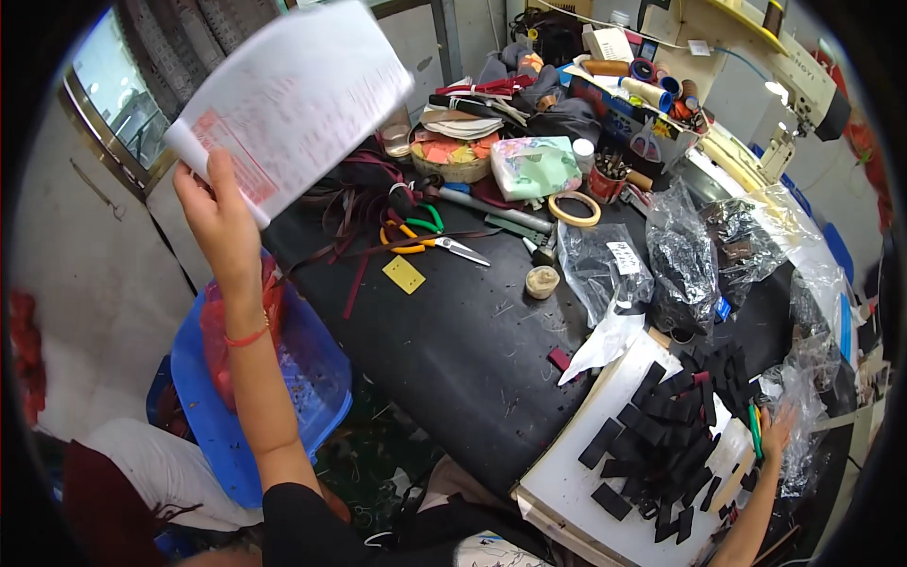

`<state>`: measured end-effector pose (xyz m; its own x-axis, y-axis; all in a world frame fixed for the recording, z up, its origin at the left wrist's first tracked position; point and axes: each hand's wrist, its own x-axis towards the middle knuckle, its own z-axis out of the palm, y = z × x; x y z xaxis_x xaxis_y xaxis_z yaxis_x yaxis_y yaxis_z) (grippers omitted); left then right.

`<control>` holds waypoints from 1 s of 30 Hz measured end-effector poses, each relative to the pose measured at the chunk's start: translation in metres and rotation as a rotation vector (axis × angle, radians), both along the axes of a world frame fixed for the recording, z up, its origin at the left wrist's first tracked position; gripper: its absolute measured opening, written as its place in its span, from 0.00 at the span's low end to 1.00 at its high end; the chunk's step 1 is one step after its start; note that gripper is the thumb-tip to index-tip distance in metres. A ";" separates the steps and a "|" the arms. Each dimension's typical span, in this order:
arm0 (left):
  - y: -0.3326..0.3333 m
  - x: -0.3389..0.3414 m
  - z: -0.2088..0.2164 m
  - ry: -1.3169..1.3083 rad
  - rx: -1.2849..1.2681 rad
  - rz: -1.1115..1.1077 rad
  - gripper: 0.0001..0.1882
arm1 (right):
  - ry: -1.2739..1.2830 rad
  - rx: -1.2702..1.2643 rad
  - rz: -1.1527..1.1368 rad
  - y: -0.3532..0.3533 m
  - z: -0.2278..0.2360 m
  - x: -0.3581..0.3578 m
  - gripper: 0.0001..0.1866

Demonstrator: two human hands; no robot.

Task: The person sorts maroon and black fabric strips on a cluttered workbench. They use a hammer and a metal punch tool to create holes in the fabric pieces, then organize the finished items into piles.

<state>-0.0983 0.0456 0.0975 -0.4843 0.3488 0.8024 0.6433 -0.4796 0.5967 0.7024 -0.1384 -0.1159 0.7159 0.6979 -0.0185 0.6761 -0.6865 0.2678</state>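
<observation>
A small sewing workshop filled the scene, its trade marked by a cream-coloured metal sewing machine (pixel 803 77) at the upper right and a brown cone of thread (pixel 773 19) above it. Scissors with orange handles and silver blades (pixel 461 249) lay on a broad black counter (pixel 425 331), near a tangle of maroon and black ribbon (pixel 354 189). Short black strips of fabric-like material (pixel 661 416) were heaped across a white board (pixel 562 468). Clear, crinkled plastic bags (pixel 682 255) crowded the machine's side, and pale scraps (pixel 404 480) littered the dark floor beside a blue plastic tub (pixel 222 463).
</observation>
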 end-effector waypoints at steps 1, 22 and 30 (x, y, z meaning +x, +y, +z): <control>-0.001 0.002 0.003 -0.092 0.002 -0.140 0.21 | -0.009 0.006 0.010 -0.001 -0.004 0.008 0.39; -0.049 0.019 -0.235 0.329 -0.620 -0.013 0.35 | -0.081 0.456 0.424 -0.057 0.053 -0.081 0.19; -0.021 -0.017 -0.289 0.837 -0.299 0.514 0.24 | 0.122 0.828 0.065 -0.198 0.080 -0.161 0.14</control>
<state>-0.1155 0.0241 -0.1919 0.0433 0.4986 0.8658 0.9939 0.0664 -0.0880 0.5415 -0.3362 -0.0355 0.6999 0.5603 0.4429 0.7128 -0.5875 -0.3831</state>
